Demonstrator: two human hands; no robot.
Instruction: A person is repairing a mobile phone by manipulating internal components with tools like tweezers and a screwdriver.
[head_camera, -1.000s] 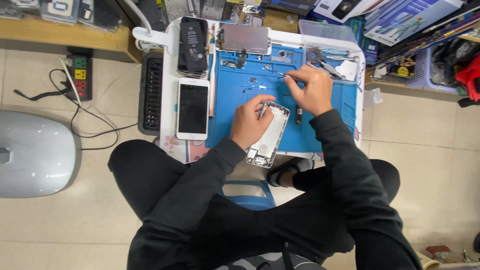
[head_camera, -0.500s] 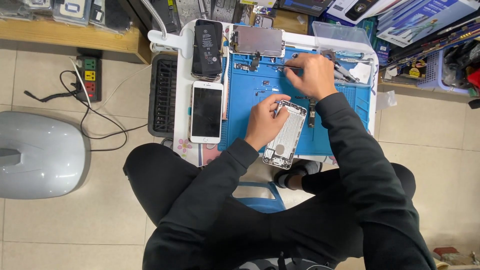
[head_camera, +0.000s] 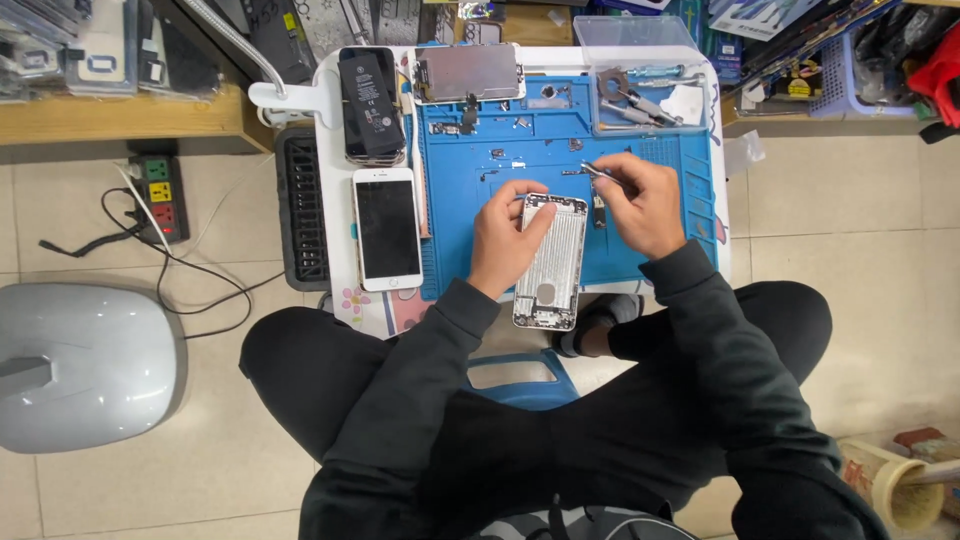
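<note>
Head view
Left hand: the left hand (head_camera: 507, 232) lay on the upper left edge of the phone shell (head_camera: 551, 262), fingers curled over its rim; grip narrow, pressing the shell down rather than lifting it.
Right hand: the right hand (head_camera: 642, 203) held thin tweezers (head_camera: 603, 172), grip pinched tight on them, their tip pointing left just above the shell's top edge.
Phone shell: a silver opened phone body, lying lengthwise on the blue mat (head_camera: 470, 230), its lower end hanging past the mat's near edge toward the person's lap.
Surface: a small white surface (head_camera: 335, 90) carried the mat.
Left of the mat: a white phone (head_camera: 387, 229) with a dark screen lay face up; above it sat a black battery (head_camera: 371, 95).
Top of the mat: a detached screen panel (head_camera: 468, 72), with small parts scattered near it.
Top right: a clear tray (head_camera: 650, 95) held tools.
Floor: a power strip (head_camera: 160, 195) with cables, well apart from the hands.
</note>
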